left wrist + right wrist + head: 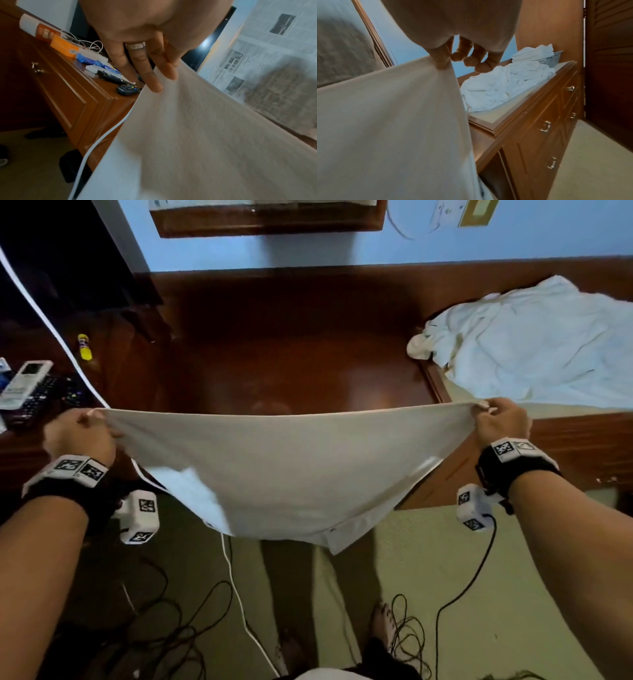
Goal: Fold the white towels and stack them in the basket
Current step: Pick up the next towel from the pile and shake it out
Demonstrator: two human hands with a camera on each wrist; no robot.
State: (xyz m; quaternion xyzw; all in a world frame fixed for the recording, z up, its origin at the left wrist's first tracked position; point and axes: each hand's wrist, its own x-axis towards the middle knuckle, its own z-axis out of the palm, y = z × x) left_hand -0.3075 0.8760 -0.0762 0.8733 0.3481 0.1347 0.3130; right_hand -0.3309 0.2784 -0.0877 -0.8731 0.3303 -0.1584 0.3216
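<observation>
White cloth hangs stretched between your two hands over the front edge of the dark wooden tabletop (291, 364), so you are at the start of folding this towel (274, 474): it is spread by its top edge and sags in the middle, its lower hem dangling toward the floor. On the left, your left hand (80, 436) pinches the top left corner; in the left wrist view the fingers (154, 75) lie against the cloth with the thumb hidden behind it, so the grip is closed on the corner. Just past that hand, remote controls (30, 392) and a small yellow bottle (85, 346) lie on the tabletop, and a white cable (65, 350) runs close by the towel. On the right, your right hand (501, 421) pinches the other top corner between thumb and forefinger, the remaining fingers (471, 59) curled loosely clear of the cloth. The next move, as I judge it, calls for bringing the two corners together or laying the towel flat on the bare wood ahead, keeping the hem from catching the cable. Farther right, a crumpled pile of unfolded towels (534, 344) waits on the tabletop, and beyond it the right wrist view shows the basket (554, 58), holding a stack of folded towels (534, 53) that rises above its rim.
</observation>
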